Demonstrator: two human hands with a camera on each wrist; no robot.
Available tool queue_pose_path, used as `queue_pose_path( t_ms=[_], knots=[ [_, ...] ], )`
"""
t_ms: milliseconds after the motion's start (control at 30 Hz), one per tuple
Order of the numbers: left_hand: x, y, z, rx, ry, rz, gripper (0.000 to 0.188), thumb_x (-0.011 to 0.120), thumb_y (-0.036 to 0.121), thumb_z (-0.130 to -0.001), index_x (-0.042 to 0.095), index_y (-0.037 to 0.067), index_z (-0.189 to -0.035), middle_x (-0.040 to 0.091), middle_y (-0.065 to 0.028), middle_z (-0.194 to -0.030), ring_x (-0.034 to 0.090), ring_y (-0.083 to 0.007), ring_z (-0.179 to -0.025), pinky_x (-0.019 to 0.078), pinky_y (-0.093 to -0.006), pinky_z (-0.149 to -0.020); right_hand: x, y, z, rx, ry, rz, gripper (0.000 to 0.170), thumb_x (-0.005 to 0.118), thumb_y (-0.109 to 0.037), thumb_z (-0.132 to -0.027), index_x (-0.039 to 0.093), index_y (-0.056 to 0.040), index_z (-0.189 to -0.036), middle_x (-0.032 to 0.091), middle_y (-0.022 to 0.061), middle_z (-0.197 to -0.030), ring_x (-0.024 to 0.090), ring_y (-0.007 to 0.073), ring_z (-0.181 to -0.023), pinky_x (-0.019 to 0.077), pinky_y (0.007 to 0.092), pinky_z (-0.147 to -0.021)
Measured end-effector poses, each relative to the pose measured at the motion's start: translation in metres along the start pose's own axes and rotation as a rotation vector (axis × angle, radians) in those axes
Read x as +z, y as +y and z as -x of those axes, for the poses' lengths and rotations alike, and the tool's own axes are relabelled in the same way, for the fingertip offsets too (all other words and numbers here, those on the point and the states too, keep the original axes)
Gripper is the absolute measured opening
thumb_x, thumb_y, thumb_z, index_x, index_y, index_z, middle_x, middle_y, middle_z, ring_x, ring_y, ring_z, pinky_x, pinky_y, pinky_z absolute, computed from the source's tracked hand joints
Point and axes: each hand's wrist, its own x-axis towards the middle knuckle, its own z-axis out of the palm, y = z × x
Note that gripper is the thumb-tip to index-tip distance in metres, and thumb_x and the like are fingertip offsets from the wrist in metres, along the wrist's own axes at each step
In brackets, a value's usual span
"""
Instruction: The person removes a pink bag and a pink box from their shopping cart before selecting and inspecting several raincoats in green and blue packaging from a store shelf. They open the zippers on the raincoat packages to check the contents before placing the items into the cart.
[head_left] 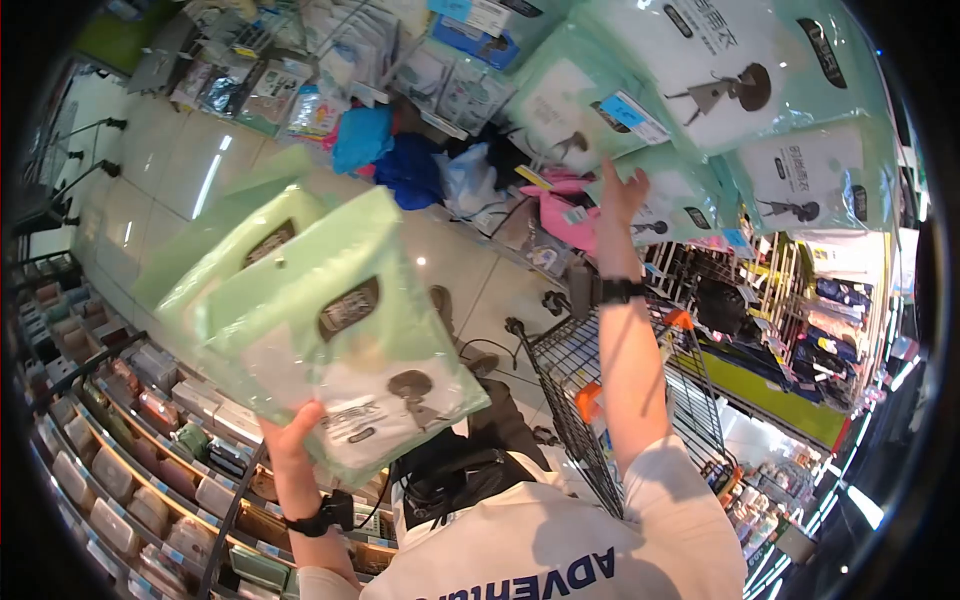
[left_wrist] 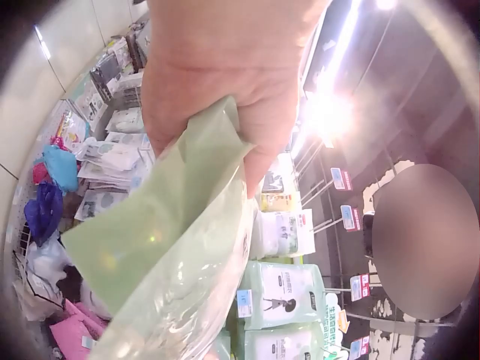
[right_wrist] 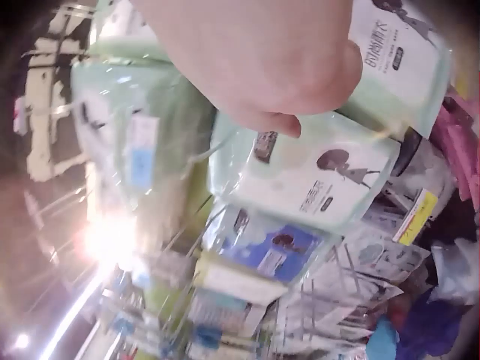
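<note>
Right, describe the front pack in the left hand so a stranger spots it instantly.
In the head view, start at the white shirt, then go up to the left hand. It grips the green-and-white front pack. Unlike the pack behind, which shows its dark label, this one also shows a printed figure.

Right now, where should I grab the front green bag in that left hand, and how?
I'd pinch the front green bag by its right edge in the head view, coming from the person's right, thumb in front. That flat edge looks free, while the left hand grips the lower left and another green bag pokes out behind.
</note>
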Motion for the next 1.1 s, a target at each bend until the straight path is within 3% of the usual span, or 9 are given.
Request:
queue_pose_path(
  t_ms=[67,167,333,567,667,733,767,800,1100],
  knots=[
    [0.011,0.002,-0.006,0.018,-0.151,-0.050,0.073,0.081,0.014,-0.067,0.046,-0.002,-0.129,0.058,-0.0100,-0.116,0.058,-0.0198,-0.101,0.0459,-0.0333,-0.090,-0.039,-0.021,0.042,-0.208,-0.207,-0.129,0.044,0.069,-0.021,-0.088,0.052,0.0011,-0.121,0.056,0.0102,-0.115,0.053,0.0198,-0.103,0.0433,0.0321,-0.089],
    [0.026,-0.002,-0.015,0.015,-0.275,-0.047,0.071,0.083,0.016,-0.068,0.049,-0.002,-0.126,0.059,-0.0098,-0.114,0.059,-0.0190,-0.100,0.0475,-0.0326,-0.088,-0.097,-0.091,0.129,0.080,-1.201,-0.596,0.046,0.075,-0.018,-0.082,0.054,-0.0040,-0.120,0.058,0.0059,-0.112,0.054,0.0150,-0.099,0.0453,0.0291,-0.088],
    [0.054,-0.007,-0.018,0.143,-0.297,-0.045,0.067,0.086,0.029,-0.071,0.053,-0.003,-0.121,0.062,-0.0084,-0.109,0.060,-0.0189,-0.099,0.0483,-0.0328,-0.086,-0.124,-0.110,0.185,0.249,-1.596,-0.523,0.049,0.075,-0.009,-0.083,0.050,-0.0015,-0.124,0.061,0.0052,-0.115,0.058,0.0134,-0.102,0.0467,0.0291,-0.091],
    [0.065,-0.026,-0.023,0.029,-0.186,-0.018,0.046,0.068,0.034,-0.090,0.055,-0.001,-0.118,0.065,-0.0062,-0.103,0.060,-0.0145,-0.091,0.0488,-0.0298,-0.079,-0.134,-0.089,0.159,0.450,-1.521,-0.733,0.052,0.076,-0.010,-0.083,0.049,0.0016,-0.126,0.062,0.0072,-0.116,0.058,0.0138,-0.104,0.0469,0.0294,-0.091],
    [0.064,-0.035,-0.027,0.013,-0.187,-0.036,0.041,0.065,0.032,-0.093,0.056,-0.001,-0.116,0.065,-0.0050,-0.099,0.060,-0.0131,-0.086,0.0491,-0.0281,-0.077,-0.140,-0.074,0.131,0.371,-1.391,-0.669,0.040,0.073,-0.007,-0.084,0.057,0.0004,-0.120,0.065,0.0083,-0.113,0.061,0.0146,-0.101,0.0487,0.0305,-0.089],
    [0.066,-0.037,-0.031,0.043,0.021,-0.020,0.039,0.064,0.032,-0.094,0.056,0.000,-0.115,0.065,-0.0047,-0.098,0.061,-0.0126,-0.085,0.0494,-0.0270,-0.075,-0.145,-0.070,0.111,0.413,-1.130,-0.736,0.037,0.071,-0.011,-0.086,0.059,-0.0005,-0.120,0.065,0.0084,-0.114,0.062,0.0162,-0.102,0.0492,0.0320,-0.089],
    [0.060,-0.041,-0.033,0.024,0.031,-0.020,0.039,0.064,0.032,-0.094,0.056,0.000,-0.115,0.065,-0.0047,-0.098,0.061,-0.0126,-0.085,0.0494,-0.0270,-0.075,-0.145,-0.057,0.095,0.613,-1.099,-0.732,0.038,0.071,-0.011,-0.087,0.057,-0.0003,-0.121,0.065,0.0087,-0.115,0.061,0.0161,-0.103,0.0490,0.0312,-0.090],
    [0.053,-0.044,-0.037,0.021,0.047,-0.034,0.038,0.063,0.034,-0.094,0.056,0.002,-0.113,0.063,-0.0040,-0.097,0.061,-0.0119,-0.083,0.0503,-0.0269,-0.072,-0.141,-0.063,0.082,0.298,-1.045,-0.755,0.040,0.069,-0.009,-0.088,0.053,-0.0002,-0.124,0.063,0.0081,-0.117,0.060,0.0161,-0.104,0.0486,0.0311,-0.090],
    [0.043,-0.054,-0.030,-0.005,0.102,0.004,0.041,0.061,0.034,-0.095,0.053,0.002,-0.119,0.062,-0.0051,-0.100,0.062,-0.0133,-0.085,0.0529,-0.0286,-0.072,-0.102,-0.033,0.042,0.105,-0.759,-0.647,0.045,0.069,-0.010,-0.088,0.048,0.0003,-0.127,0.060,0.0065,-0.118,0.055,0.0143,-0.106,0.0406,0.0287,-0.096]
  ],
)
